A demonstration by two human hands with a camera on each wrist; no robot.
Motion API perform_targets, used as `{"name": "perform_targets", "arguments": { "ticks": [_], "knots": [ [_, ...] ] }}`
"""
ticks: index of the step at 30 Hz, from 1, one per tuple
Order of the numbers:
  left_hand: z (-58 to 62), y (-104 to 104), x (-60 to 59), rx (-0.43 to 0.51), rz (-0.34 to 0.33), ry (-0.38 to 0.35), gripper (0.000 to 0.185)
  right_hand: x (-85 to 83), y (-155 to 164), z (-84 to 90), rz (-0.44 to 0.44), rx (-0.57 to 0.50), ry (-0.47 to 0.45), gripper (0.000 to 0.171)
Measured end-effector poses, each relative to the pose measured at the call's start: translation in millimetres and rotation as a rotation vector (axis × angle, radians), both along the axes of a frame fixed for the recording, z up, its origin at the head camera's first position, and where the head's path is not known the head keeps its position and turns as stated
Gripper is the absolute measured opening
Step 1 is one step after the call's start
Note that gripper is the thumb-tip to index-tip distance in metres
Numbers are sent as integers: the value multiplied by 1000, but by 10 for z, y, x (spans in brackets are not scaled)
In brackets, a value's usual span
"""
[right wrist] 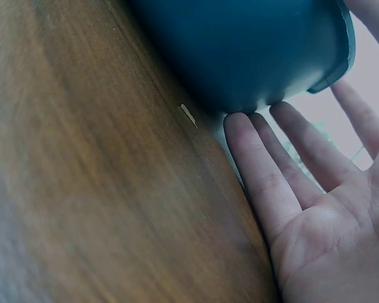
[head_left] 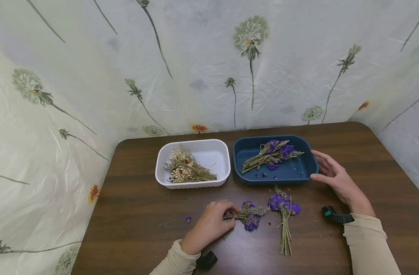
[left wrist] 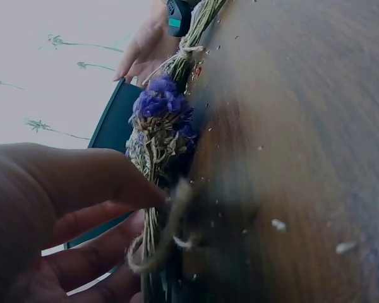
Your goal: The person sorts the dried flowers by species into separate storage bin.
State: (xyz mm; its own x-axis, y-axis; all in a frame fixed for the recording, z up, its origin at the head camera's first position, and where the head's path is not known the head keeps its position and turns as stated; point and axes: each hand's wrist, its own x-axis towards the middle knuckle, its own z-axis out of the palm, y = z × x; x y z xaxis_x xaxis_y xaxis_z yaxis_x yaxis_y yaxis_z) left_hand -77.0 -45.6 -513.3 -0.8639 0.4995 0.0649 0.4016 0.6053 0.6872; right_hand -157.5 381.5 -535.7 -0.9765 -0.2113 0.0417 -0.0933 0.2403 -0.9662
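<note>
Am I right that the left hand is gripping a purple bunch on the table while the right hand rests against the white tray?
Not quite. The left hand does grip the purple bunch on the table, but the right hand rests against the blue tray, not the white tray, as the head view shows.

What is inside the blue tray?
In the blue tray lies one bunch of purple dried flowers, plus a few loose purple bits. Whatever is under the bunch is covered.

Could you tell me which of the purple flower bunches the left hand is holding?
The bunch lying sideways, pinched at its stem by the left hand; the other table bunch and the tray bunch lie untouched.
</note>
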Motion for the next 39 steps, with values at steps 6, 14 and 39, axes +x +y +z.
{"name": "perform_targets", "arguments": {
  "ticks": [6,14,39],
  "knots": [
    [-3,-7,-20,4,6,-12,19,3,6,-2,-7,12,-15,75],
    [-25,18,-64,10,7,-32,11,-4,7,-8,-12,10,-7,74],
    [110,60,-163,157,-56,-7,11,-3,3,-6,-14,34,2,74]
  ]
}}
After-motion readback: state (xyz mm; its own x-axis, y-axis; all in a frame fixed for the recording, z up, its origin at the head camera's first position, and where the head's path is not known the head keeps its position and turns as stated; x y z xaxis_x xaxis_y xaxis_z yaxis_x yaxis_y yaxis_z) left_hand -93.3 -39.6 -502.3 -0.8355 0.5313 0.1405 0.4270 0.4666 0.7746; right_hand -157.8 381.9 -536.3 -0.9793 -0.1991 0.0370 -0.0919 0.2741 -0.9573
